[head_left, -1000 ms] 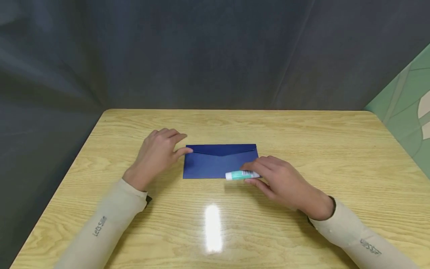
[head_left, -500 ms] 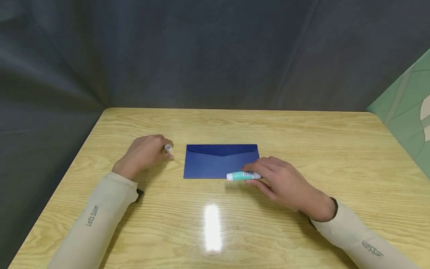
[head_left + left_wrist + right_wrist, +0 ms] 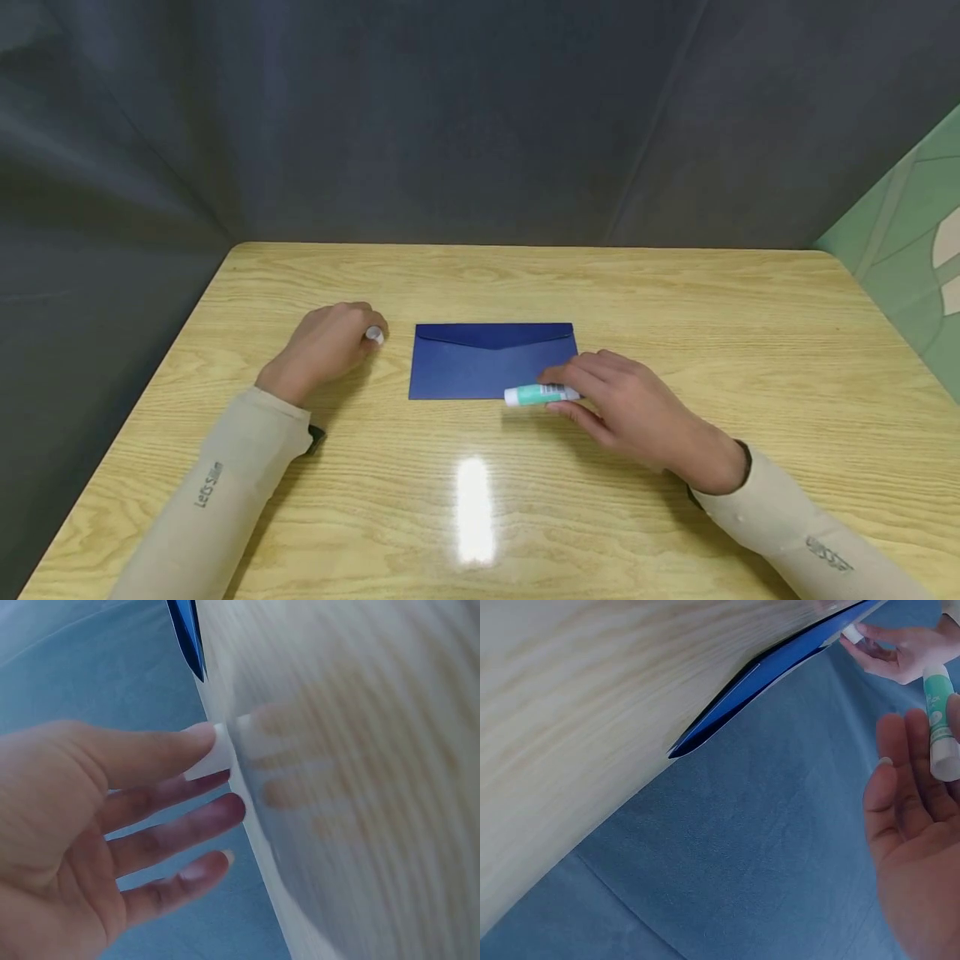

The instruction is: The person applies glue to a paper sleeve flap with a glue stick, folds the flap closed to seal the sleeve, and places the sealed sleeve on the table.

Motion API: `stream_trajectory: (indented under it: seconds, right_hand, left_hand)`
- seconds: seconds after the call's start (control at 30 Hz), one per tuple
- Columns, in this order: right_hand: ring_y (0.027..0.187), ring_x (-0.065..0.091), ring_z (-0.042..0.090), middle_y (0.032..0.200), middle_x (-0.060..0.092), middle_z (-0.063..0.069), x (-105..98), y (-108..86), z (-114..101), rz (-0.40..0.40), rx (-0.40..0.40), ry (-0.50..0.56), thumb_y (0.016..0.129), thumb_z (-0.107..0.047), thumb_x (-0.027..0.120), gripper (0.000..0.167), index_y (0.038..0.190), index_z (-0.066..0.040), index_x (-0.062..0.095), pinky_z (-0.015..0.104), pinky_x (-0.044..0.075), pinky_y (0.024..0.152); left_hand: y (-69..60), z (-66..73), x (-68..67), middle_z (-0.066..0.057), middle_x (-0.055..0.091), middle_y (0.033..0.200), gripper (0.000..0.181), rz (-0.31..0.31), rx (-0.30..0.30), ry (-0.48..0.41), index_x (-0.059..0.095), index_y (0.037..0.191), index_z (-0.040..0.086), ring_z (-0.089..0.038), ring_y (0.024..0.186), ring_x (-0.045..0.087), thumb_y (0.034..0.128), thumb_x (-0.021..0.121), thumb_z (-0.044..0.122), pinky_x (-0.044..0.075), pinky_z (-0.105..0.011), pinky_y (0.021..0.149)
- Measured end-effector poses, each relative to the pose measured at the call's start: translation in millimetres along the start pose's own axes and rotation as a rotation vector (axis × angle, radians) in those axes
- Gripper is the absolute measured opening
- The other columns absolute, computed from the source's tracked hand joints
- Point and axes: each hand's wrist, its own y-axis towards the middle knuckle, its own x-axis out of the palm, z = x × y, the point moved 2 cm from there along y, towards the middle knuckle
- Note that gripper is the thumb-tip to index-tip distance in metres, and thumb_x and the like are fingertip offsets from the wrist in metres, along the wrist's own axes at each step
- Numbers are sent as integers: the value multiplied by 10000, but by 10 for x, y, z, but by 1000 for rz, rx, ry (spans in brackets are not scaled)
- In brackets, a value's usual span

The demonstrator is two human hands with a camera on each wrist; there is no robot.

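A dark blue envelope (image 3: 480, 367) lies flat on the table, its pointed flap along the far side. To its left, my left hand (image 3: 318, 346) pinches a small white cap (image 3: 375, 334) between thumb and finger. In the left wrist view the cap (image 3: 211, 759) is at the tabletop, while the other fingers extend loosely. My right hand (image 3: 630, 404) grips a white and green glue stick (image 3: 534, 394) over the envelope's near right corner. The glue stick (image 3: 937, 712) is partly covered by the fingers in the right wrist view, its white end pointing left in the head view.
The wood-grain table (image 3: 712, 317) extends around the envelope on all sides. A dark cloth (image 3: 450, 125) hangs behind its far edge and along the left. Green patterned fabric (image 3: 915, 225) shows at the right. A bright reflection lies on the near tabletop.
My left hand has moved left from the envelope's edge and down to the table with the cap. The right hand stays nearly still with the glue stick.
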Motion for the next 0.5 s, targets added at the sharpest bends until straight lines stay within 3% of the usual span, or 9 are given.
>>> stream_trajectory:
  seconds: [0.1,0.27,0.5]
  right_hand:
    - [801,608,50,965,699,-73,-2,-2,4,-1,1,1,846,-235,774,287,1106,-152,684,278,539,727]
    - [798,606,54,959,693,-76,0,-4,9,4,-7,0,836,-222,780,297,1107,-147,682,282,538,723]
    - [796,594,47,961,690,-77,-22,13,0,-15,6,-14,832,-246,786,320,1117,-146,680,285,537,725]
  left_hand:
    - [4,16,-9,-79,687,958,144,17,-3,-10,738,918,93,-194,781,611,889,664,-28,503,-339,672]
    - [20,68,-20,-118,605,995,214,52,8,-54,742,1023,26,-221,776,591,880,621,-76,498,-330,685]
    - [33,315,-57,-151,602,1073,280,147,104,-64,728,1134,-12,-235,834,634,866,665,-60,541,-309,703]
